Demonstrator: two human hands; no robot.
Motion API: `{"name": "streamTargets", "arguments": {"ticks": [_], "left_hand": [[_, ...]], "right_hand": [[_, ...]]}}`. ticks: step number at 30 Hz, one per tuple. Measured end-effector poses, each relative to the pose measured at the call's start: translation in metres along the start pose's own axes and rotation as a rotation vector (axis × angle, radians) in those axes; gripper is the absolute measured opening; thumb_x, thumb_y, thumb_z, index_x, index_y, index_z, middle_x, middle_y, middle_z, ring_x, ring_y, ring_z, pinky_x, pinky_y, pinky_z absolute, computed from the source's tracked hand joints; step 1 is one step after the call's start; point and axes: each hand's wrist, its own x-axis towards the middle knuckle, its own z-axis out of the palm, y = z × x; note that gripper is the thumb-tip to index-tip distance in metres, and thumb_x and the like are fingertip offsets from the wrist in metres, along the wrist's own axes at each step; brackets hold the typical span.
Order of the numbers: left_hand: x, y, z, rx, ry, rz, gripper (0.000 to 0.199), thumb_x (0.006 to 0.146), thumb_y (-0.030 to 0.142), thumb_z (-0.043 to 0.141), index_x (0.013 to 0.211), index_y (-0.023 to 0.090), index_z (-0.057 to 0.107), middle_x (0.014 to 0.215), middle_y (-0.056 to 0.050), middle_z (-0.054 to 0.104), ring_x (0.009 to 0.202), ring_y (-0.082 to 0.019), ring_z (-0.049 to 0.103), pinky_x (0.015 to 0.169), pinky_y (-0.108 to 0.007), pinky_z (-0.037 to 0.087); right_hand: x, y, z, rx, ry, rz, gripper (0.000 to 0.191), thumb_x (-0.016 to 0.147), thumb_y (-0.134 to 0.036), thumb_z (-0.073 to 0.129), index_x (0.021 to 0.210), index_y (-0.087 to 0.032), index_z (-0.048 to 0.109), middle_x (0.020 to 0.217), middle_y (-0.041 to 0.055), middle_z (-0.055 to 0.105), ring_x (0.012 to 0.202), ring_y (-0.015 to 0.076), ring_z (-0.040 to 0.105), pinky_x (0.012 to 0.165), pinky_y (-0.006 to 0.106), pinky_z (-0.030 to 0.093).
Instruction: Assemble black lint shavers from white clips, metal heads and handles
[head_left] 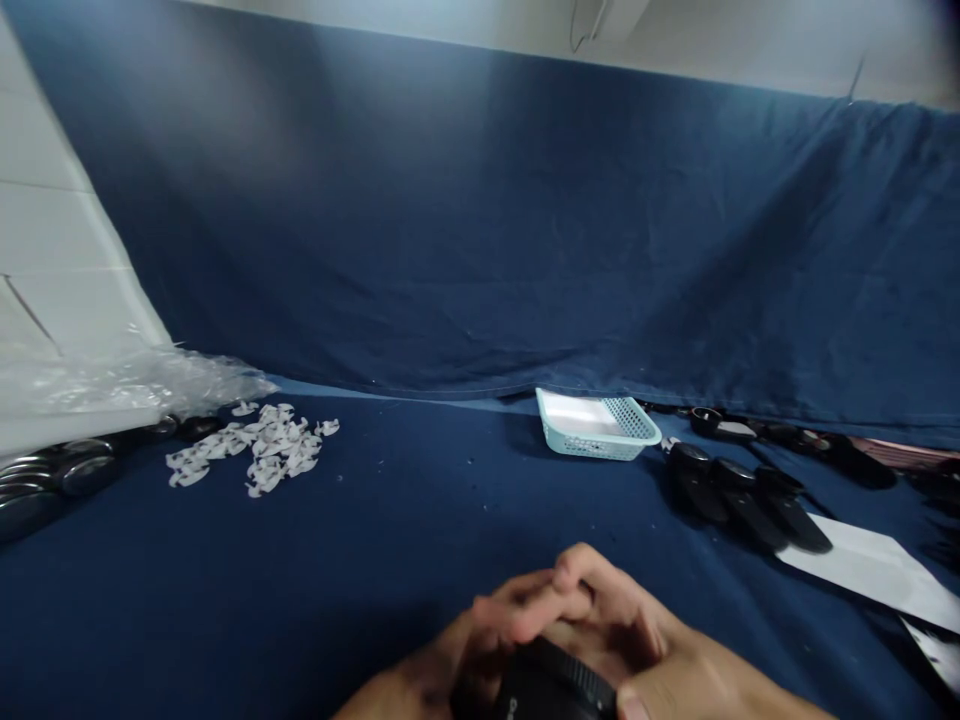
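Both my hands are at the bottom middle of the view, close together around a black object (551, 685) with a ridged edge and small light lettering. My left hand (457, 640) curls around its left and far side, with the fingertips over it. My right hand (652, 640) wraps the right side, its thumb at the object's right edge. The fingers of the two hands meet above the object. Its lower part is cut off by the frame's edge.
A pile of small white pieces (281, 445) and stacked black round parts (82, 468) lie left, by clear plastic (172, 375). A light-blue basket (592, 447) stands centre right. Black long-handled items (750, 500) and white sheets (870, 565) lie right. A blue curtain (450, 220) hangs behind.
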Motion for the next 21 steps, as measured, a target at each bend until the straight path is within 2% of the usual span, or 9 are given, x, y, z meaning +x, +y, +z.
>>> {"name": "streamTargets", "arguments": {"ticks": [2, 4, 6, 9, 11, 12, 14, 17, 21], "left_hand": [[-0.01, 0.007, -0.012, -0.117, -0.079, 0.041, 0.112, 0.056, 0.073, 0.072, 0.146, 0.03, 0.023, 0.115, -0.01, 0.063, 0.108, -0.035, 0.059, 0.089, -0.05, 0.044], [-0.019, 0.012, -0.023, -0.2, -0.125, 0.066, 0.126, 0.047, 0.07, 0.078, 0.148, 0.028, 0.015, 0.115, -0.01, 0.062, 0.107, -0.035, 0.059, 0.091, -0.051, 0.041], [-0.024, 0.016, -0.027, -0.18, -0.073, 0.063, 0.13, 0.045, 0.064, 0.082, 0.148, 0.026, 0.013, 0.112, -0.009, 0.062, 0.103, -0.032, 0.059, 0.093, -0.049, 0.04], [-0.025, 0.021, -0.021, 0.053, 0.082, -0.025, 0.127, 0.045, 0.045, 0.088, 0.148, 0.029, 0.016, 0.111, -0.006, 0.06, 0.098, -0.027, 0.057, 0.092, -0.045, 0.041], [-0.024, 0.027, -0.013, 0.276, 0.159, -0.15, 0.124, 0.045, 0.031, 0.088, 0.147, 0.035, 0.017, 0.113, -0.003, 0.059, 0.099, -0.026, 0.055, 0.093, -0.044, 0.041], [-0.023, 0.031, -0.009, 0.37, 0.183, -0.217, 0.123, 0.046, 0.025, 0.087, 0.147, 0.038, 0.017, 0.112, -0.001, 0.058, 0.1, -0.025, 0.054, 0.094, -0.043, 0.04], [-0.023, 0.039, -0.002, 0.485, 0.22, -0.312, 0.123, 0.046, 0.019, 0.085, 0.146, 0.04, 0.018, 0.111, 0.0, 0.057, 0.1, -0.025, 0.053, 0.094, -0.042, 0.04], [-0.021, 0.049, 0.004, 0.564, 0.251, -0.352, 0.122, 0.044, 0.02, 0.087, 0.145, 0.04, 0.022, 0.11, 0.0, 0.054, 0.101, -0.025, 0.053, 0.093, -0.039, 0.041], [-0.02, 0.057, 0.006, 0.599, 0.27, -0.34, 0.118, 0.045, 0.023, 0.088, 0.143, 0.04, 0.027, 0.105, 0.001, 0.052, 0.098, -0.024, 0.053, 0.091, -0.039, 0.042]], "right_hand": [[-0.009, -0.013, -0.006, -0.134, -0.005, 0.072, 0.051, 0.079, -0.021, 0.073, 0.122, -0.038, 0.053, 0.137, 0.0003, 0.055, 0.131, 0.023, 0.044, 0.111, 0.046, 0.027], [-0.017, -0.027, -0.01, -0.27, 0.013, 0.152, 0.053, 0.084, -0.017, 0.068, 0.129, -0.036, 0.049, 0.142, 0.0018, 0.05, 0.134, 0.021, 0.041, 0.114, 0.044, 0.024], [-0.021, -0.036, -0.01, -0.432, 0.061, 0.219, 0.051, 0.088, -0.022, 0.063, 0.134, -0.034, 0.045, 0.146, 0.002, 0.044, 0.136, 0.0201, 0.037, 0.115, 0.042, 0.025], [-0.02, -0.041, -0.007, -0.894, 0.2, 0.294, 0.053, 0.088, -0.038, 0.061, 0.138, -0.032, 0.043, 0.147, 0.0034, 0.042, 0.131, 0.0229, 0.043, 0.111, 0.041, 0.034], [-0.016, -0.039, -0.007, -1.209, 0.264, 0.364, 0.052, 0.086, -0.045, 0.061, 0.134, -0.03, 0.049, 0.139, 0.0067, 0.051, 0.116, 0.0254, 0.056, 0.1, 0.04, 0.045], [-0.014, -0.038, -0.008, -1.311, 0.255, 0.399, 0.048, 0.085, -0.044, 0.061, 0.129, -0.029, 0.055, 0.13, 0.0076, 0.059, 0.106, 0.0251, 0.061, 0.094, 0.039, 0.048], [-0.01, -0.035, -0.011, -1.388, 0.182, 0.44, 0.033, 0.085, -0.038, 0.061, 0.116, -0.026, 0.064, 0.111, 0.0061, 0.068, 0.093, 0.022, 0.064, 0.084, 0.034, 0.05], [-0.007, -0.033, -0.016, -1.376, 0.058, 0.42, 0.019, 0.082, -0.028, 0.063, 0.098, -0.022, 0.068, 0.098, 0.0027, 0.069, 0.091, 0.0187, 0.063, 0.079, 0.028, 0.049], [-0.009, -0.031, -0.013, -1.388, 0.117, 0.387, 0.019, 0.077, -0.03, 0.066, 0.094, -0.019, 0.067, 0.104, 0.005, 0.067, 0.081, 0.016, 0.062, 0.072, 0.026, 0.049]]}}
